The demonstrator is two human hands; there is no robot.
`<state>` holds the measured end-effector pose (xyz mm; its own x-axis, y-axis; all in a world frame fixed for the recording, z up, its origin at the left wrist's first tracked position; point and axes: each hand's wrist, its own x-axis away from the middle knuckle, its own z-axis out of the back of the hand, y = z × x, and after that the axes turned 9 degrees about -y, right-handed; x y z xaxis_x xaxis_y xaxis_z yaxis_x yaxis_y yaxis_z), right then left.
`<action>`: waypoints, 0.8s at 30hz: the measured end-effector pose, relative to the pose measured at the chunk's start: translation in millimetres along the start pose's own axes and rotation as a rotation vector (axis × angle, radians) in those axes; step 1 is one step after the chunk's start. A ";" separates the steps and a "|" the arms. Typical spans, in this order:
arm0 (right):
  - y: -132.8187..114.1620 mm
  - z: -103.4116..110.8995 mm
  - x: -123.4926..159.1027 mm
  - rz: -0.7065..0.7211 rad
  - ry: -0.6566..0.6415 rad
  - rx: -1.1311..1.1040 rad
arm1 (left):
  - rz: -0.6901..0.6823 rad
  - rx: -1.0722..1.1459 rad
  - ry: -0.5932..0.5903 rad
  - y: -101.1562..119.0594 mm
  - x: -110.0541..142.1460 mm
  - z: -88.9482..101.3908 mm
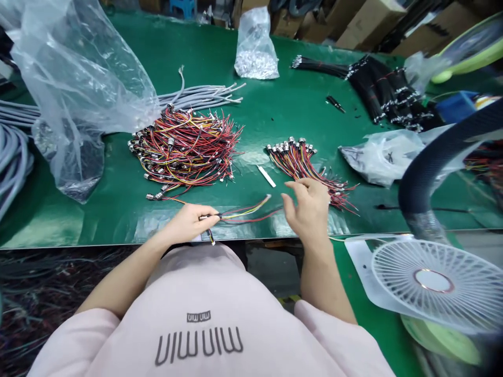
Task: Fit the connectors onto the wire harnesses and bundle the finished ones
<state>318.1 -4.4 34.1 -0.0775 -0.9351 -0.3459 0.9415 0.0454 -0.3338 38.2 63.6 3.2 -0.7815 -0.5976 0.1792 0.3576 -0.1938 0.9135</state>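
Near the table's front edge, my left hand (pixel 195 219) is closed on a wire harness (pixel 239 213). Its red, yellow and white wires run out to the right, and a short tail with a small plug (pixel 212 241) hangs below my fingers. My right hand (pixel 308 207) hovers at the right with thumb and fingers apart, holding nothing that I can see. One red wire tip ends close to that hand. Just behind it lies a smaller bundle of wired metal connectors (pixel 294 157). A larger heap of similar connectors (pixel 188 146) spreads beyond my left hand.
A white strip (pixel 266 176) lies between the two piles. Grey cables (pixel 200 97) and a clear plastic bag (pixel 78 89) are at the left. Black cable bundles (pixel 377 89) lie back right. A black flexible duct (pixel 432 162) and a white fan (pixel 434 280) stand at the right.
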 end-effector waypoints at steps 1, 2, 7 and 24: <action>-9.7 -2.0 1.2 0.069 0.014 0.028 | -0.007 0.002 -0.014 -0.5 -2.1 -4.6; -21.1 -4.1 2.4 0.162 -0.003 0.008 | -0.012 0.006 -0.024 -0.4 -3.3 -8.2; -64.9 -27.3 3.3 0.548 -0.397 -0.267 | -0.047 0.134 -0.008 -1.0 1.7 -13.7; -77.4 -47.8 16.3 0.436 -0.272 -0.219 | 0.006 0.482 0.230 -20.5 19.1 -17.9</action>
<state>228.3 -6.4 12.4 0.4184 -0.8691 -0.2639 0.7749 0.4932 -0.3953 25.1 42.2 -18.6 -0.6286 -0.7632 0.1494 0.0442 0.1567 0.9867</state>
